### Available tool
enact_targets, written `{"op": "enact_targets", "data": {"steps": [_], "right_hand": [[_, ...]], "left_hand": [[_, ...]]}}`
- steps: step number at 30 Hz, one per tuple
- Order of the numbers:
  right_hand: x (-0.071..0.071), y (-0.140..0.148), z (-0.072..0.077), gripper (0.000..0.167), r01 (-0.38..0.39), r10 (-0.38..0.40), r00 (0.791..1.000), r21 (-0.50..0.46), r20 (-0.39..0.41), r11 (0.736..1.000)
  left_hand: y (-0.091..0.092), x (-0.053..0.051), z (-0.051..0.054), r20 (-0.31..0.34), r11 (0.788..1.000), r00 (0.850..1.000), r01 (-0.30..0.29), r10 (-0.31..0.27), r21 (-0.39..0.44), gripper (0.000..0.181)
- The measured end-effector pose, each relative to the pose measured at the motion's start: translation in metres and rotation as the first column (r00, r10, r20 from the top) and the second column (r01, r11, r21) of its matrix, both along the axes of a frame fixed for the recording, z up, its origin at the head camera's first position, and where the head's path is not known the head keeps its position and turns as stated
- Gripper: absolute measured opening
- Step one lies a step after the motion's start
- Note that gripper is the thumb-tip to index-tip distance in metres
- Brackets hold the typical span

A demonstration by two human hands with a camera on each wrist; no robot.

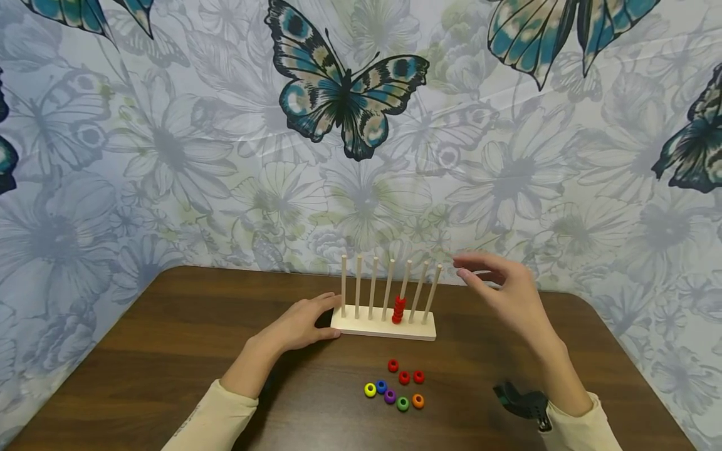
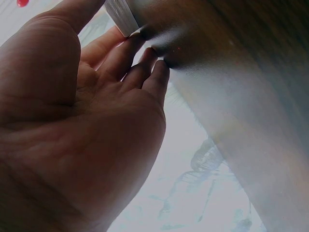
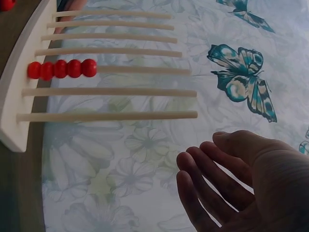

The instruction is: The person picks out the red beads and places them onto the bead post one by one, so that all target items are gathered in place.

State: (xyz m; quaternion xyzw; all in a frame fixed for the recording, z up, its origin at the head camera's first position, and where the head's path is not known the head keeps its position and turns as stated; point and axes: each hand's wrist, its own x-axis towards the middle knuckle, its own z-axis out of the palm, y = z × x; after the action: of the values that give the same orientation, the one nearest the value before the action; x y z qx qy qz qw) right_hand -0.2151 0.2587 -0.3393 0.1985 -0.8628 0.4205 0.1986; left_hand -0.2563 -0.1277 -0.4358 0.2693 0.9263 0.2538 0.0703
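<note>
A pale wooden peg stand [image 1: 383, 326] with several upright pegs stands on the table. Red beads [image 1: 398, 310] are stacked on its third peg from the right, also visible in the right wrist view as a red row [image 3: 60, 69]. My left hand [image 1: 299, 322] grips the stand's left end, thumb at the front edge and fingers at the back. Beyond the right end, my right hand [image 1: 502, 282] hovers beside the peg tops, fingers loosely bent and holding nothing. In the right wrist view the same hand [image 3: 241, 179] is apart from the pegs.
Loose beads lie in front of the stand: three red, including one red bead [image 1: 393, 365], plus a yellow bead [image 1: 370, 390], blue bead [image 1: 381, 386], purple bead [image 1: 390, 396], green bead [image 1: 403, 404] and orange bead [image 1: 418, 401]. A black strap-like object [image 1: 521, 401] is by the right wrist.
</note>
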Motion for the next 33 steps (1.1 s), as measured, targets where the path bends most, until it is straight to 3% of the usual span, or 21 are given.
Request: {"op": "enact_targets", "data": {"steps": [7, 10, 15, 20, 26, 33], "right_hand": [[0.002, 0.008, -0.014, 0.017, 0.009, -0.011, 0.999, 0.058, 0.041, 0.998], [0.002, 0.005, -0.024, 0.016, -0.009, 0.005, 0.995, 0.039, 0.104, 0.999], [0.000, -0.009, -0.042, 0.017, -0.086, 0.077, 0.971, 0.032, 0.226, 0.996], [0.000, -0.023, -0.058, 0.017, -0.184, 0.160, 0.951, 0.065, 0.264, 0.981], [0.001, -0.039, -0.073, 0.015, -0.291, 0.258, 0.913, 0.063, 0.317, 0.955], [0.006, -0.055, -0.085, 0.020, -0.426, 0.366, 0.836, 0.064, 0.408, 0.902]], "left_hand": [[-0.001, 0.000, 0.001, 0.001, 1.000, 1.000, 0.003, -0.003, -0.002, 0.070], [-0.001, 0.000, 0.001, -0.002, 1.000, 1.000, 0.005, -0.005, -0.005, 0.069], [-0.001, 0.001, 0.002, -0.004, 1.000, 1.000, 0.010, -0.010, -0.010, 0.069], [0.001, 0.000, 0.003, 0.007, 1.000, 1.000, 0.005, -0.005, -0.009, 0.070], [0.001, 0.000, 0.003, -0.016, 1.000, 1.000, 0.012, -0.013, -0.012, 0.069], [-0.001, 0.001, 0.001, -0.012, 1.000, 1.000, 0.011, -0.011, -0.008, 0.069]]}}
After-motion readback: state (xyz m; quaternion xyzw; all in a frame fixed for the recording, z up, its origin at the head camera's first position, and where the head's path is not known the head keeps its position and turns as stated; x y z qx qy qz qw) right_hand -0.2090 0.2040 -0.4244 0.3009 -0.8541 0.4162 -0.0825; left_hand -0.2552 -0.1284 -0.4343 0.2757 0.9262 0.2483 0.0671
